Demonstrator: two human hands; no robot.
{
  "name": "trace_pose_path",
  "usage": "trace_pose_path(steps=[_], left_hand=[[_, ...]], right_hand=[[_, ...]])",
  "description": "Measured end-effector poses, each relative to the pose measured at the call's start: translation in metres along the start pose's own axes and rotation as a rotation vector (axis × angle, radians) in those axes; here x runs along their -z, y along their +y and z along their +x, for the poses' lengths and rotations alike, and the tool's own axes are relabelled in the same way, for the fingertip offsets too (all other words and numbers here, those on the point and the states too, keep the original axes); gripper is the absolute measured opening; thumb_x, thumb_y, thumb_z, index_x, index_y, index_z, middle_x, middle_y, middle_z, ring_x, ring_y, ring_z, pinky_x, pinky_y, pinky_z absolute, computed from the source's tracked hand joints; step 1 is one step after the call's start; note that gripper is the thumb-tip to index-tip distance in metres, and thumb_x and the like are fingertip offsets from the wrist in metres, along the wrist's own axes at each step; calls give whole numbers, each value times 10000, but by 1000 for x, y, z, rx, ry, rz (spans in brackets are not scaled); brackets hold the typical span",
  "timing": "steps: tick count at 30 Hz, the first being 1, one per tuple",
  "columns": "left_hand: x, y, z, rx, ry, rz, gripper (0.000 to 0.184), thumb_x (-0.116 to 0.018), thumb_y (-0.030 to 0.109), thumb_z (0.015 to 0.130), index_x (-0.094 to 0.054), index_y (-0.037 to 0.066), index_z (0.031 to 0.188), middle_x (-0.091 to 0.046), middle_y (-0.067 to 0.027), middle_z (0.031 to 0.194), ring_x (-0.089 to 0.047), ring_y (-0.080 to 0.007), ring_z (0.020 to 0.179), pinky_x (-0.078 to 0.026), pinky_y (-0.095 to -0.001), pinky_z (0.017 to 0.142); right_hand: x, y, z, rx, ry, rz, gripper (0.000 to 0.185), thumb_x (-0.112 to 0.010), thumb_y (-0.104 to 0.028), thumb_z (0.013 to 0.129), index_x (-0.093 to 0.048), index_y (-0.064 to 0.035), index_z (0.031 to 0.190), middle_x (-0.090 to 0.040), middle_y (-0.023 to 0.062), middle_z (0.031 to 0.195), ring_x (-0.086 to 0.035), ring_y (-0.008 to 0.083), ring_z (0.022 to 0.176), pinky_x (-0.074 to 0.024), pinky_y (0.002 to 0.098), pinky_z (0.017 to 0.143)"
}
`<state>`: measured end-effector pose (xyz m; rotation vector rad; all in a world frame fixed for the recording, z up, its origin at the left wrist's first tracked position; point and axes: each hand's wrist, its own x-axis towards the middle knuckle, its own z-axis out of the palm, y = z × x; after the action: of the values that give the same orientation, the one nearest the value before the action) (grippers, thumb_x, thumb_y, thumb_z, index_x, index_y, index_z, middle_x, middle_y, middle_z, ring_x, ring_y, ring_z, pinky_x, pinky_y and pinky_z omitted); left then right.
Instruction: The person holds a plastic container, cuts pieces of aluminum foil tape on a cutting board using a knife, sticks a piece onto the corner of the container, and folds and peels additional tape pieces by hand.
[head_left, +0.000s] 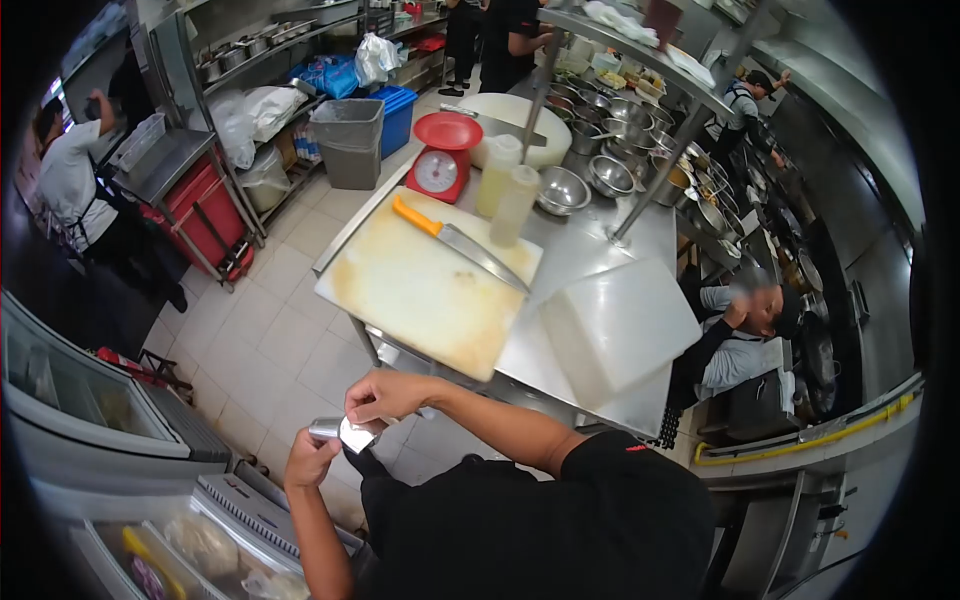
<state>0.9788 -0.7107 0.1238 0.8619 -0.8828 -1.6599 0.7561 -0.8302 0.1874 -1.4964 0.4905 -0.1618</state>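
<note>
Handling seems unfinished, the left hand (311,459) closed around a silvery item (325,429), the right hand (386,396) pinched at its bright end (356,437).

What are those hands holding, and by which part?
A small silvery object, too unclear to name. The left hand grips its lower side; the right hand is at its brighter end, perhaps pinching it.

No words or numbers can be read. Beyond the right grip (385,396), the dial (436,171) on the red scale (448,131) has markings too small to make out; right of that grip, the black sleeve (610,475) bears an illegible red mark (636,448).
</note>
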Motion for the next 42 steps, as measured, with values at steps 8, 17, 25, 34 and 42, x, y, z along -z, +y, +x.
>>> trace_pose_path(steps=[8, 17, 25, 34, 42], left_hand=[[145, 56, 47, 119, 78, -52, 297, -765, 96, 794, -672, -8, 1056, -687, -31, 976, -621, -106, 880, -475, -278, 832], [183, 193, 179, 274, -313, 737, 269, -734, 176, 834, -682, -32, 997, -694, -35, 885, -601, -91, 816, -486, -266, 756], [100, 211, 334, 97, -551, 1195, 317, -767, 232, 794, -690, -39, 939, -708, -102, 802, -633, -125, 726, -494, -280, 672], [44, 159, 446, 152, -755, 1454, 400, -790, 288, 720, -686, -64, 879, -689, -217, 807, -679, -285, 725, -515, -369, 679], [27, 142, 478, 89, -911, 1596, 477, -757, 342, 695, -664, -94, 867, -658, -246, 759, -659, -320, 700, -514, -373, 685]], right_hand=[[21, -17, 177, -62, -76, -300, 201, -633, -225, 874, -677, -37, 929, -653, 38, 725, -591, 118, 636, -478, 292, 591], [88, -85, 165, -222, 225, -715, 339, -677, -379, 833, -661, -54, 930, -659, 151, 847, -624, 338, 808, -471, 413, 702], [139, -135, 80, -594, 769, -916, 350, -744, -351, 787, -648, -37, 907, -642, 171, 755, -617, 334, 719, -462, 418, 642], [198, -65, 54, -926, 1014, -522, 429, -628, -420, 864, -655, 5, 912, -656, 238, 860, -630, 359, 832, -474, 440, 719], [221, -6, 85, -869, 1577, -701, 299, -613, -209, 865, -629, -35, 1107, -574, 187, 1136, -617, 374, 986, -498, 447, 844]])
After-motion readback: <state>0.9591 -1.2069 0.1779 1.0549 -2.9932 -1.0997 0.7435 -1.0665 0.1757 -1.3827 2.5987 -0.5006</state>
